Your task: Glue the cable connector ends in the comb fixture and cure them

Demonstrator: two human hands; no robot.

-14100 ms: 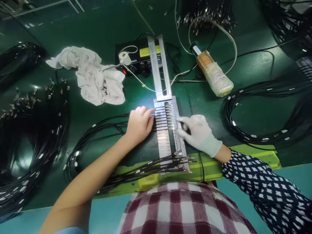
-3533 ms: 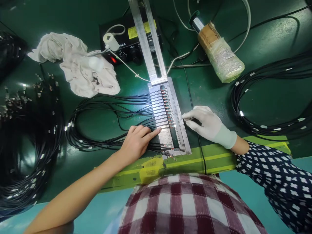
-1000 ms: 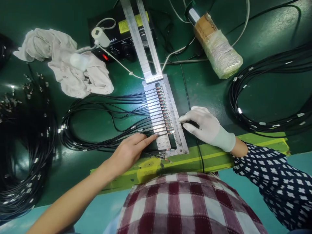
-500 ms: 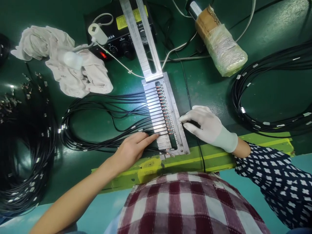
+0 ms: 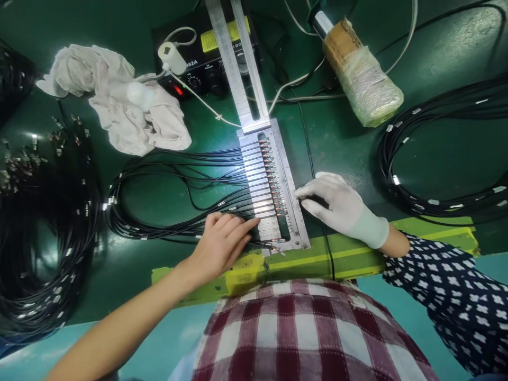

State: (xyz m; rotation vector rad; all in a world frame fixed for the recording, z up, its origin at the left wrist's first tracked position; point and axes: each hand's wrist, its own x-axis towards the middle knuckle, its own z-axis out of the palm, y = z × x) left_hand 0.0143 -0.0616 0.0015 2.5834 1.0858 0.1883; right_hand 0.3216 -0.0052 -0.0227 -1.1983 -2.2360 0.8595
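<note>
A slotted metal fixture (image 5: 291, 203) lies on the bench, with several black cables (image 5: 222, 159) side by side across it, their small metal connectors in a row along its long slot. My bare left hand (image 5: 224, 238) lies over the lower cables, fingers stretched. Its index fingertip touches the fixture's left edge; whatever lies beneath the palm is hidden. Close to the thumb, a couple of loose cable ends (image 5: 278, 247) rest at the fixture's lower end. My white-gloved right hand (image 5: 341, 206) rests by the fixture's right edge, fingertips touching it, thumb and index finger apart.
A long metal arm (image 5: 228, 58) extends from the fixture's top past a black control box (image 5: 216, 79). White cloth (image 5: 130, 111) lies to the left. A wrapped cylinder (image 5: 369, 79) lies at upper right. Cable bundles (image 5: 67, 264) and coils (image 5: 391, 174) flank the work area.
The view has shifted slightly, moving the scene rightward. My left hand's other fingers now show more spread over the cables. The right hand stays at the fixture's edge.
</note>
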